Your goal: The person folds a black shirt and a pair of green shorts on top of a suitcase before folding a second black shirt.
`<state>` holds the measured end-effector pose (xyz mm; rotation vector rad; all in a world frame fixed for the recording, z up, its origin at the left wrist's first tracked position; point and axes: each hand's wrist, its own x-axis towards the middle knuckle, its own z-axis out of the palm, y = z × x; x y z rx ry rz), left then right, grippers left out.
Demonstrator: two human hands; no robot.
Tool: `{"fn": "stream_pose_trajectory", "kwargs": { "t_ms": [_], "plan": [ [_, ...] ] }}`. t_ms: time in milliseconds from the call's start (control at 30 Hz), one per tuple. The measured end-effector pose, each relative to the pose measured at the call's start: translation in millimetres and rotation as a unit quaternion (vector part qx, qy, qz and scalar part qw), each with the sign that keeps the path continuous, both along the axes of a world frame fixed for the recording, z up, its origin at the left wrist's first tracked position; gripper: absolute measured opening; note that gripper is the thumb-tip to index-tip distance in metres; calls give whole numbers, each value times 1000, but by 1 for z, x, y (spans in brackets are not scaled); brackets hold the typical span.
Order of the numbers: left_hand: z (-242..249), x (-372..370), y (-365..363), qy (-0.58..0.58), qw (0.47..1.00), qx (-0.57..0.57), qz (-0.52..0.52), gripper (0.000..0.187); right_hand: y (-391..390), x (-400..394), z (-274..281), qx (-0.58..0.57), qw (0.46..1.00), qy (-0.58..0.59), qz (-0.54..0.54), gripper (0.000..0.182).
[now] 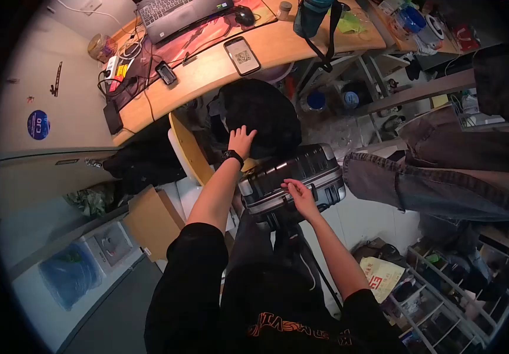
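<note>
A black ridged suitcase (319,158) with silver corners and a silver frame lies before my legs. My right hand (300,197) is at its near side, by the silver frame and dark handle. The fingers are curled together; whether something small is between them is hidden. Beyond the suitcase sits a dark, bulky cloth bag (263,112) on or against a yellow chair (186,150). My left hand (241,142), with a black watch on the wrist, rests at the bag's near edge with its fingers spread.
A wooden desk (207,74) curves across the far side, bearing a laptop (175,17), a mouse (244,16) and a phone (242,56). Jeans (443,174) hang at the right. An open cardboard box (154,221) stands left, and a cluttered rack (443,295) stands lower right.
</note>
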<state>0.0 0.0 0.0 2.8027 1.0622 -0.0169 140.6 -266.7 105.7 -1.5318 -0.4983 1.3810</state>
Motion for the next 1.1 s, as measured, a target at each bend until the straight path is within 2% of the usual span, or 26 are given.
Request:
{"fn": "stream_pose_trajectory", "kwargs": {
  "t_ms": [67,100,133,233,300,333,400,433,467,500,533,600,633,700,733,767,800,833,867,900,933,967,1000,1033,1067,1100],
  "plan": [
    [3,-7,-27,17,1000,-7,22,48,-17,-16,6,-34,998,-7,-42,32],
    [-22,40,75,-16,998,58,5,45,78,23,-49,24,999,-28,-38,31],
    [-25,39,67,-13,999,52,0,45,73,21,-58,4,999,-28,-34,30],
    [-17,33,52,4,999,-25,-33,47,73,23,-75,-28,998,-62,1,26],
    [3,31,68,10,984,-175,-33,51,98,30,-79,-9,990,-140,5,25],
    [10,32,76,12,985,-169,-38,51,114,34,-73,3,985,-170,6,25],
    [28,37,91,-161,972,-168,16,50,141,40,-51,-4,980,-199,8,26],
    [45,41,96,-163,973,-162,14,50,153,41,-40,5,971,-239,3,29],
    [64,45,101,-249,946,-205,34,46,166,42,-28,15,960,-280,-1,32],
    [85,50,105,-333,909,-246,53,43,177,43,-18,20,951,-310,7,49],
    [103,53,108,-336,909,-241,50,43,187,43,-9,25,950,-313,5,49],
    [137,57,107,-373,889,-255,73,39,205,41,8,59,898,-436,-4,69],
    [156,58,104,-375,889,-251,72,39,211,40,20,63,897,-437,-5,69],
    [194,58,98,-362,899,-230,83,41,225,40,40,8,842,-539,7,87],
    [212,56,95,-352,903,-236,69,39,231,40,42,13,843,-538,8,87],
    [229,54,93,-351,904,-232,72,39,236,40,42,3,846,-533,22,96],
    [241,53,92,-370,877,-299,74,37,241,39,43,-8,849,-527,37,105],
    [256,52,90,-387,844,-364,75,35,245,34,54,-5,850,-525,39,105],
    [271,52,89,-387,845,-362,78,35,250,28,65,6,882,-469,43,116],
    [290,54,87,-430,797,-414,91,33,255,21,75,17,910,-411,48,128],
    [299,55,88,-470,744,-464,104,32,264,15,76,18,910,-411,51,128],
    [303,58,93,-488,739,-453,101,29,274,7,77,110,928,-356,-24,132],
    [314,62,93,-524,698,-474,113,28,280,-2,78,199,930,-294,-98,137],
    [331,65,91,-558,656,-493,125,27,273,-14,109,184,907,-341,-163,131],
    [347,66,90,-580,630,-500,129,25,268,-16,124,184,908,-341,-159,131],
    [361,65,90,-586,622,-500,141,25,264,-12,134,189,879,-402,-175,128]
  ]
}}
